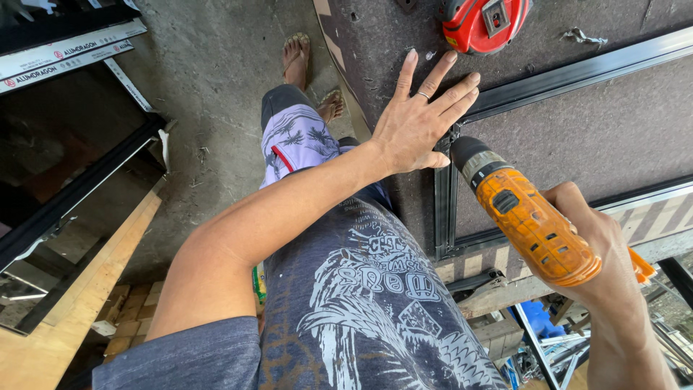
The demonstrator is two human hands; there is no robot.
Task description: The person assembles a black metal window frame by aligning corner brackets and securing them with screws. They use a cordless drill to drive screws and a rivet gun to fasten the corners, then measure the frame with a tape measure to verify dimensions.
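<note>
Two hands work: my left hand [419,119] presses flat, fingers spread, steadying the black frame [462,137] while my right hand [588,231] grips the orange drill [530,220], fastening its corner, which calls for square, steady pressure.

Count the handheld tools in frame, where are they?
2. An orange power drill gripped in the right hand, nose against the black frame by the left hand; a red tape measure on the bench top. Clutter below may hide others.

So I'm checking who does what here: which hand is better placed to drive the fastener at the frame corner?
Probably the right hand: it grips the orange drill, nose at the dark frame corner. The left hand lies flat, fingers spread, on the bench beside that corner.
</note>
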